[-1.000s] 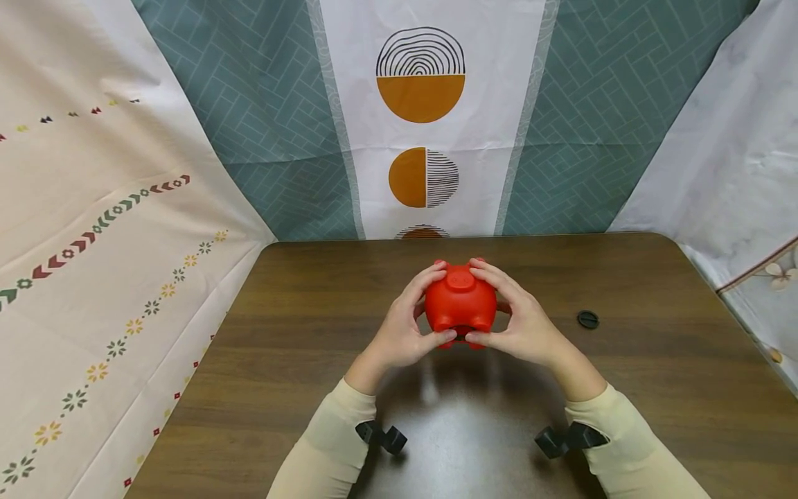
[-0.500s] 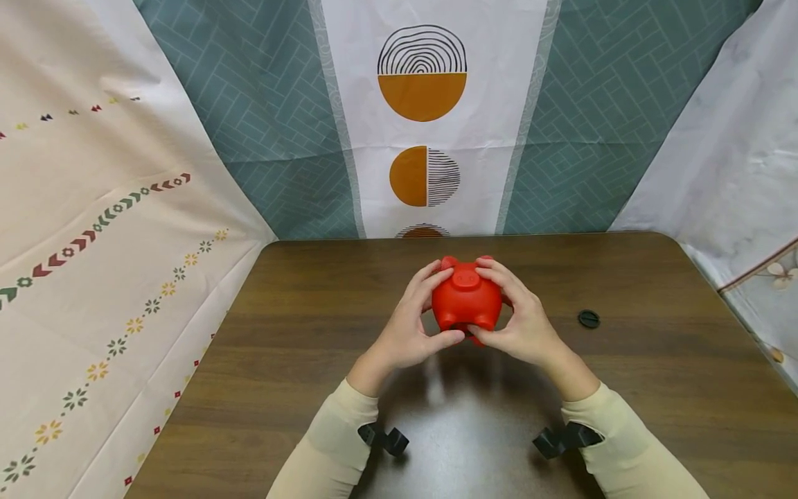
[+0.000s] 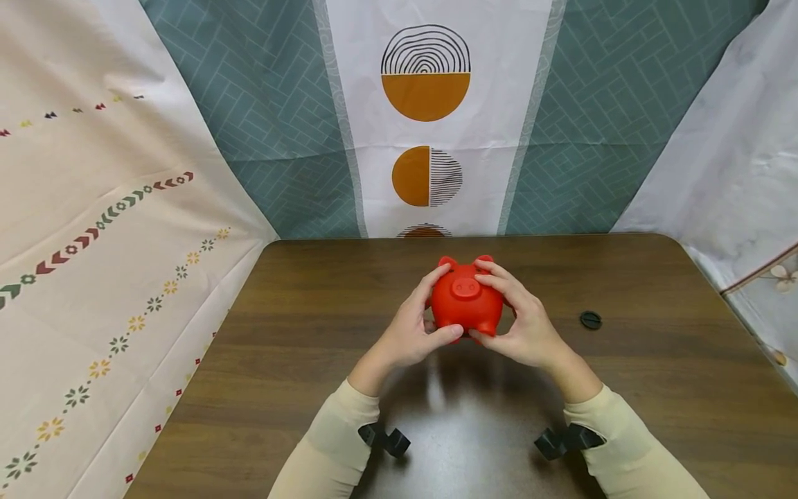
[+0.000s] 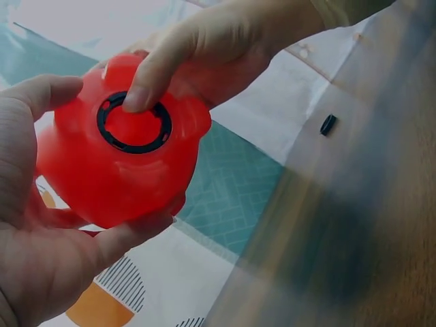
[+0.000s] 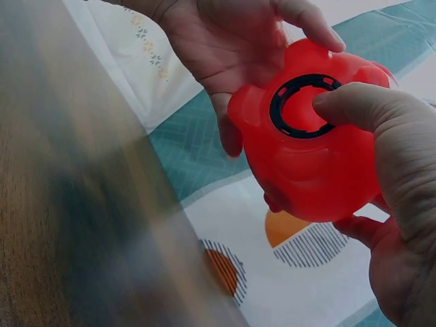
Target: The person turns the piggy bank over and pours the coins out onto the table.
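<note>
A red piggy bank (image 3: 465, 308) is held between both hands, its snout and ears showing in the head view. My left hand (image 3: 408, 333) grips its left side, thumb low near the feet. On the opposite side my right hand (image 3: 528, 326) grips it, fingers near the ear. Both wrist views show the underside, where a black ring (image 4: 133, 147) surrounds a round opening. The tip of the right thumb (image 5: 354, 102) lies over the ring's edge and the opening. Apart from the hands, a round black plug (image 3: 590, 319) lies on the table to the right.
The brown wooden table (image 3: 299, 312) spans the space below the hands. Behind it hangs a teal and white patterned cloth (image 3: 287, 138). A cream cloth (image 3: 125, 208) borders the left side and a white cloth (image 3: 729, 159) the right.
The piggy bank has shifted slightly right and tilted, so its ears show more and the underside opening less in the head view. Both hands still grip it. The plug stays put.
</note>
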A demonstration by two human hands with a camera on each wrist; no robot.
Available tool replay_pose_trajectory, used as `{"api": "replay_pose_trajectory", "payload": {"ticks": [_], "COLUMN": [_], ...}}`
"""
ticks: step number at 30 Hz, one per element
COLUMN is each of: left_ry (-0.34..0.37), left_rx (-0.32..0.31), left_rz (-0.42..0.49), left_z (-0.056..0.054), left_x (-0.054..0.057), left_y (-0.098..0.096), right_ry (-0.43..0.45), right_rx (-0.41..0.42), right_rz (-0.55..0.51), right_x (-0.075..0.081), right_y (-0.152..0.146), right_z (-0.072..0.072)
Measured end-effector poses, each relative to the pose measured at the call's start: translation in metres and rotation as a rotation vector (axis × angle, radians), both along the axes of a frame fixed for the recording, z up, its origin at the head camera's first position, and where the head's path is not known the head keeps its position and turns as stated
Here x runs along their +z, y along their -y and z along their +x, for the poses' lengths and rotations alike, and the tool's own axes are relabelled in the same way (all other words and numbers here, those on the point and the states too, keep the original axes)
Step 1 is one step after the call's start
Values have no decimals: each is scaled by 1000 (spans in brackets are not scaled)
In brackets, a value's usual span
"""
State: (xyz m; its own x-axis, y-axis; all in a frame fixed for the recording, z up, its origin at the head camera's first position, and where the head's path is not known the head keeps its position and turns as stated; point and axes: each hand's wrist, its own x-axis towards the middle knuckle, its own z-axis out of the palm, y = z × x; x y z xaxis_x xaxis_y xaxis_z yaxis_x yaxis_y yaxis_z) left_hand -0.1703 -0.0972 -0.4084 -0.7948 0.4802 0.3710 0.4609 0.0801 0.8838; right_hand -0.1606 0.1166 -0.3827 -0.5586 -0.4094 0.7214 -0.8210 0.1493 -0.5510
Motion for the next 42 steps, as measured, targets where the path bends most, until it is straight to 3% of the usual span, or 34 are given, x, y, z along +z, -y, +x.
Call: {"api": "replay_pose_trajectory", "payload": {"ticks": [8,13,18,22,28,37,42], "left_ry": [-41,-58,-70,-97,-182,-222,-206], "left_rx": [5,32,96,107,27,-3,19], "left_rz": [20,34,6,3,28,18,-15], "left_z": [2,14,20,20,18,20,8], "left_x": [3,22,33,33,30,31,12], "left_y": [-2,-2,-2,-2,-5,-5,-2], "right_ry": [31,28,146,246,317,294,254], "right_rx": [13,18,-14,-54,-36,22,3], "right_rz": [54,72,60,61,110,40,-5], "right_x": [2,5,7,9,8,5,3], "right_y": [2,2,0,-1,-1,-1,-1], "right_z": [4,4,5,5,6,8,8]}}
